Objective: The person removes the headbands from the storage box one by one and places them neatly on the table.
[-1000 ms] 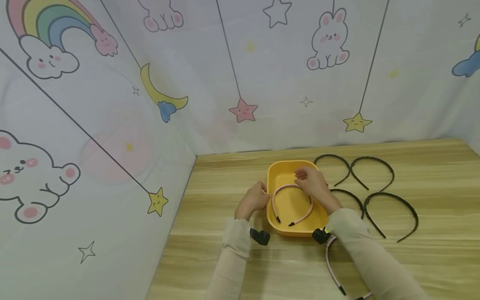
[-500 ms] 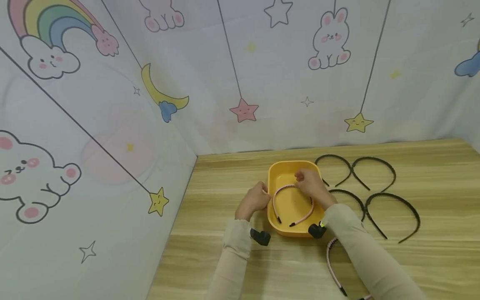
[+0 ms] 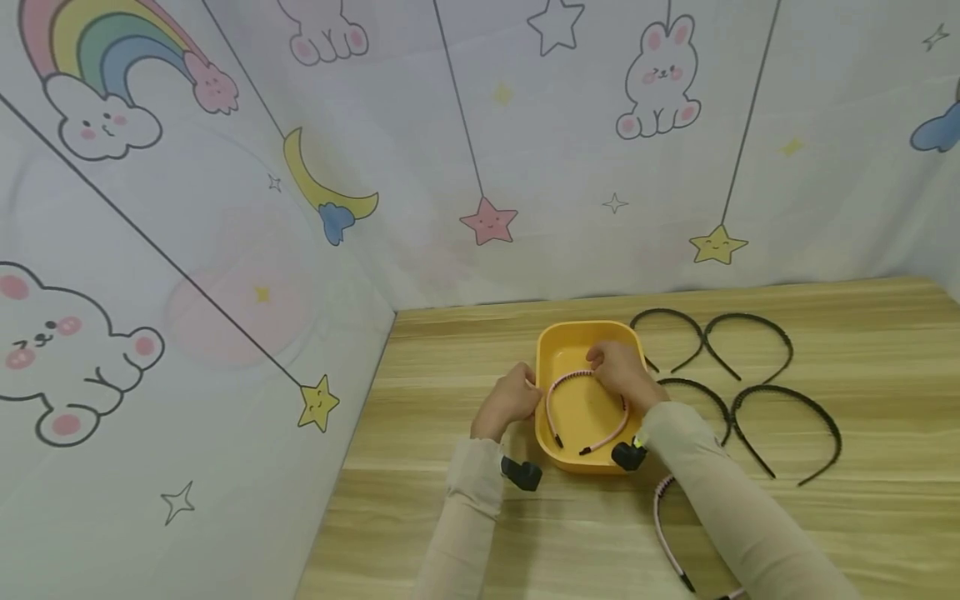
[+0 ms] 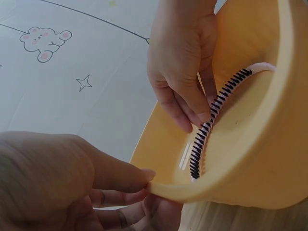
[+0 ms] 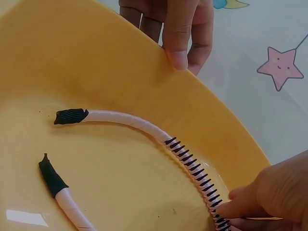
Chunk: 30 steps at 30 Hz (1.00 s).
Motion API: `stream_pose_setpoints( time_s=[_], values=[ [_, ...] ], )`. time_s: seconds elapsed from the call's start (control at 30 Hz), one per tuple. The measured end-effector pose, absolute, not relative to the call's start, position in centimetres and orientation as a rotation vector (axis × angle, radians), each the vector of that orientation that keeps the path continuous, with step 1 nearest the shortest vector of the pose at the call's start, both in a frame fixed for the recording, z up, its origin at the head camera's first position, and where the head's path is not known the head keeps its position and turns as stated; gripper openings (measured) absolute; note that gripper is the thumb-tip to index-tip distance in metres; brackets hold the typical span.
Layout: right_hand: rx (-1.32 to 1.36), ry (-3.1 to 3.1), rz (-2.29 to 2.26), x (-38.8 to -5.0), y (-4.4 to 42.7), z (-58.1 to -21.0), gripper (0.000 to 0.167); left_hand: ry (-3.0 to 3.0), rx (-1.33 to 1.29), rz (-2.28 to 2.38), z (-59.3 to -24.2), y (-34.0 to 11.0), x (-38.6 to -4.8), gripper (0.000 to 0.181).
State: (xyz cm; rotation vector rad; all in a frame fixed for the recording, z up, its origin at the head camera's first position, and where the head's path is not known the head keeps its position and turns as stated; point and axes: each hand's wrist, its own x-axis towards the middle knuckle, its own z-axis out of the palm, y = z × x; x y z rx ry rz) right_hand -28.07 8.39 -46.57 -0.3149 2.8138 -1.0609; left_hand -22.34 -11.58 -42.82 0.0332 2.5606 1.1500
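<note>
A yellow plastic basin (image 3: 557, 450) stands on the wooden table. My left hand (image 3: 510, 396) grips its left rim, thumb on top and fingers beneath, as the left wrist view shows. Inside the basin lies a pink headband (image 5: 130, 121) with black comb teeth and black end caps, its tips toward me. My right hand (image 3: 624, 371) reaches over the basin's right side. Its thumb and fingers pinch the toothed band near the top of the curve. Part of the headband's right side is hidden behind this hand in the head view.
Several black headbands, one at the back right (image 3: 787, 343) and one nearer (image 3: 832, 425), lie right of the basin. Another pink headband (image 3: 662, 533) lies in front, partly under the right sleeve (image 3: 735, 500). A printed cloth wall (image 3: 420, 275) borders the table.
My right hand has lowered slightly onto the headband and its fingers have drawn together. The right wrist has shifted a little left. My left hand stays on the rim.
</note>
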Motion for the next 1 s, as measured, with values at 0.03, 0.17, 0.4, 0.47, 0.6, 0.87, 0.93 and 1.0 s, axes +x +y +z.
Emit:
stream_pose_setpoints(
  time_s=[0.03, 0.17, 0.4, 0.47, 0.6, 0.87, 0.93, 1.0],
  values=[
    [-0.328, 2.819, -1.066, -28.1, 8.4, -46.6, 0.026, 2.561, 0.033, 1.15, -42.8, -11.6, -22.3, 0.022],
    [-0.376, 2.828, -1.088, -28.0, 8.5, -46.7, 0.023, 2.571, 0.034, 1.142, -42.9, -11.5, -22.3, 0.021],
    [-0.501, 2.875, -1.079, -27.7, 8.7, -45.5, 0.023, 2.579, 0.036, 1.137, -42.9, -11.4, -22.4, 0.022],
    [-0.536, 2.895, -1.049, -27.7, 8.7, -44.7, 0.023, 2.572, 0.032, 1.144, -42.8, -11.5, -22.4, 0.023],
    [-0.555, 2.927, -1.032, -27.6, 8.8, -43.4, 0.022, 2.563, 0.014, 1.146, -42.7, -11.5, -22.5, 0.024],
    [-0.564, 2.905, -1.075, -27.2, 9.3, -41.4, 0.024, 2.567, -0.002, 1.143, -43.0, -11.6, -22.5, 0.022],
    [-0.57, 2.9, -1.078, -26.9, 9.5, -41.0, 0.025, 2.569, -0.001, 1.139, -43.0, -11.6, -22.5, 0.021],
    [-0.584, 2.903, -1.069, -26.6, 9.8, -40.6, 0.025, 2.575, 0.0, 1.131, -43.1, -11.6, -22.5, 0.021]
  ],
)
